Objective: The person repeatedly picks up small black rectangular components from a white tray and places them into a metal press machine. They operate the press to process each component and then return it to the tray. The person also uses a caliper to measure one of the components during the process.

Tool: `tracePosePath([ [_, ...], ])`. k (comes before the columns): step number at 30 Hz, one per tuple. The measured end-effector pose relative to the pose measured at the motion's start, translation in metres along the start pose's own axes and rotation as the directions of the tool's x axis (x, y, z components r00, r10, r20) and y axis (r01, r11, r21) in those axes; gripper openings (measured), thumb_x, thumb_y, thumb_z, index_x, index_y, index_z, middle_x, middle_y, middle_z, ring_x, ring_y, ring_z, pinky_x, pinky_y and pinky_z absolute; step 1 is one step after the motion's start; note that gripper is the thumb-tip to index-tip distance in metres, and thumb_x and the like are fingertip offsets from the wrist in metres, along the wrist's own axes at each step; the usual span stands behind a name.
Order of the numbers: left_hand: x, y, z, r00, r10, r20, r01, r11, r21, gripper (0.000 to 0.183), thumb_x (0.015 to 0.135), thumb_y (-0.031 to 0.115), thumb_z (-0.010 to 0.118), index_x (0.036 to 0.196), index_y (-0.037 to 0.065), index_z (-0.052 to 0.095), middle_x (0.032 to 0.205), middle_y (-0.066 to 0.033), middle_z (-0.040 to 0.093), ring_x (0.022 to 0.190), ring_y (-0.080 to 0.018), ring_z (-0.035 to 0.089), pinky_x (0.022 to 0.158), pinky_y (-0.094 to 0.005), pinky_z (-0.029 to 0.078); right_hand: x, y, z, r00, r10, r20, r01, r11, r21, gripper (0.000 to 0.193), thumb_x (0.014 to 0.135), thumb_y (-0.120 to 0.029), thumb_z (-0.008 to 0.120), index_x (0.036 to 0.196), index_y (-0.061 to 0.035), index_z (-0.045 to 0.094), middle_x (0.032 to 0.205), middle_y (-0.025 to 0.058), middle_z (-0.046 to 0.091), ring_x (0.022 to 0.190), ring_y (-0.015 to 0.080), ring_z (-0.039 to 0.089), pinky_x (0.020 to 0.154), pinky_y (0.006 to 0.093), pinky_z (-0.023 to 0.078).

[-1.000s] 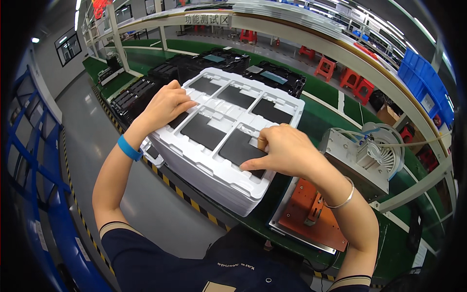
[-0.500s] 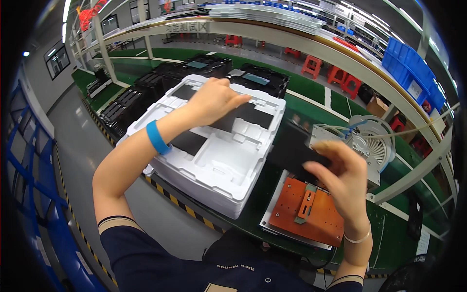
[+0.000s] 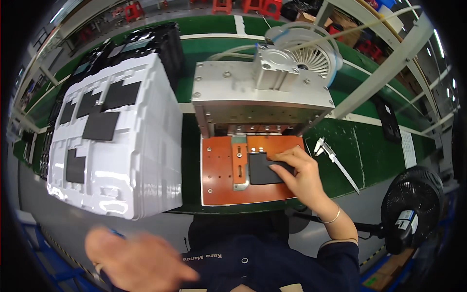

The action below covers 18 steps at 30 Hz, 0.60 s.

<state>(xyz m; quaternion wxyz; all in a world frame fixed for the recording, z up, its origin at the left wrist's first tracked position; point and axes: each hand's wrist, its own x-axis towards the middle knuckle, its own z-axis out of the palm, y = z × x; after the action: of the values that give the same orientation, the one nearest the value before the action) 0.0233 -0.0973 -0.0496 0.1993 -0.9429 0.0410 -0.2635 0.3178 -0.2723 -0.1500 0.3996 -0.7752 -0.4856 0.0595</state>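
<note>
My right hand [image 3: 301, 173] pinches the right side of a flat black L-shaped piece [image 3: 262, 170] between thumb and fingers. The piece lies on the orange plate [image 3: 218, 190] of a metal press fixture, its left edge close to a slotted orange stop block [image 3: 239, 163]. Small shiny tabs show at its upper edge. Smeared by motion, my left hand [image 3: 136, 258] is low at the left, in front of my body and away from the fixture. Left of the fixture stands a stack of white plastic trays [image 3: 158, 146], with several flat black pieces [image 3: 100, 125] in the top one.
Behind the plate rises the metal press head [image 3: 262, 90] with a cylinder on top. A caliper [image 3: 335, 163] lies on the green bench to the right. Beyond are a white fan [image 3: 311, 53] and black trays [image 3: 170, 48]; a black fan [image 3: 413, 209] stands at the near right.
My right hand has brought the black piece down onto the orange plate. My left hand has left the white trays and come back toward my body. The view has swung right.
</note>
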Motion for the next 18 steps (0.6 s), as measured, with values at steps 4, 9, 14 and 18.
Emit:
tracePosePath([
  [4, 0.007, 0.061, 0.093, 0.997, 0.027, -0.07, -0.057, 0.881, -0.47, 0.044, 0.084, 0.048, 0.069, 0.111, 0.014, 0.069, 0.12, -0.01, 0.063, 0.11, -0.0269, 0.056, 0.101, -0.0512, 0.038, 0.006, -0.003, 0.01, 0.969, -0.247, -0.03, 0.226, 0.924, -0.307, 0.016, 0.076, -0.011, 0.076, 0.091, -0.0071, 0.07, 0.09, 0.002, 0.063, 0.089, 0.0241, 0.057, 0.078, 0.0359, 0.047],
  [9, 0.05, 0.074, 0.146, 0.966, -0.11, 0.233, 0.233, 0.757, -0.61, 0.06, 0.082, 0.053, 0.066, 0.123, 0.01, 0.062, 0.137, -0.0094, 0.053, 0.128, -0.0277, 0.047, 0.105, -0.0505, 0.036, 0.016, 0.009, 0.024, 0.936, -0.346, 0.067, 0.352, 0.908, -0.225, 0.024, 0.076, -0.001, 0.07, 0.1, -0.0031, 0.069, 0.098, 0.0062, 0.065, 0.091, 0.0257, 0.058, 0.079, 0.0366, 0.047],
  [14, 0.049, 0.074, 0.148, 0.959, -0.106, 0.263, 0.256, 0.719, -0.646, 0.063, 0.076, 0.052, 0.073, 0.123, 0.011, 0.064, 0.137, -0.0093, 0.054, 0.129, -0.0357, 0.046, 0.105, -0.0532, 0.038, 0.019, 0.004, 0.024, 0.923, -0.361, 0.132, 0.384, 0.873, -0.3, 0.034, 0.074, -0.001, 0.065, 0.108, -0.0041, 0.065, 0.107, 0.0072, 0.061, 0.101, 0.0259, 0.057, 0.085, 0.038, 0.045],
  [18, 0.05, 0.072, 0.147, 0.954, -0.106, 0.279, 0.268, 0.715, -0.645, 0.063, 0.076, 0.053, 0.073, 0.123, 0.012, 0.064, 0.137, -0.0088, 0.055, 0.128, -0.0348, 0.047, 0.102, -0.052, 0.04, 0.021, 0.004, 0.028, 0.943, -0.321, 0.092, 0.333, 0.885, -0.325, 0.033, 0.075, -0.003, 0.069, 0.107, -0.0071, 0.069, 0.11, 0.0068, 0.062, 0.1, 0.0256, 0.056, 0.085, 0.0373, 0.044],
])
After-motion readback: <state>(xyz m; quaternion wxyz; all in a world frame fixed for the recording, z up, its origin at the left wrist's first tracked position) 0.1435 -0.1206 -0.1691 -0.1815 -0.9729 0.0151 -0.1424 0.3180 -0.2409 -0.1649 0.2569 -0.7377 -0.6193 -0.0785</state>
